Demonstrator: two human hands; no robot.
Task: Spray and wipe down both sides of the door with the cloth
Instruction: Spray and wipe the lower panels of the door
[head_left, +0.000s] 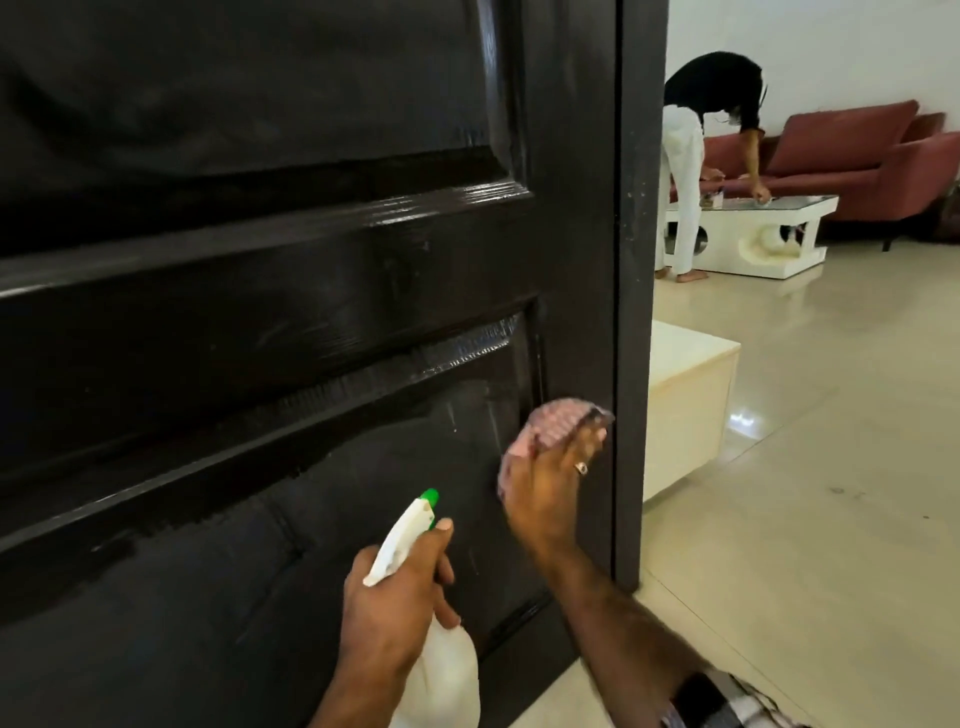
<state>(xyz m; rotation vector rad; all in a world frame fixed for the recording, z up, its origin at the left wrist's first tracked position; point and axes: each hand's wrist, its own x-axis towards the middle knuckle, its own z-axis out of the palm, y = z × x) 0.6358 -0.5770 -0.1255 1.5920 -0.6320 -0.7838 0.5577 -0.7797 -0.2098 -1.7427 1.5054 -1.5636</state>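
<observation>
Nearest the dark panelled door (311, 270), the left hand (395, 592) grips the spray bottle (415, 530), its long axis tilted and its green nozzle aimed up at the lower panel. Beyond, by the door's free edge, the right hand (550, 483) presses the pink cloth (545, 426) flat; steady overlapping strokes along the wet patch would serve best.

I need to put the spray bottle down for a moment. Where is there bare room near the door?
The cream block's top, just right of the door edge, looks bare. So does the tiled floor between it and the white coffee table. Low at the door it is crowded: left hand on the spray bottle, right hand on the cloth.
</observation>
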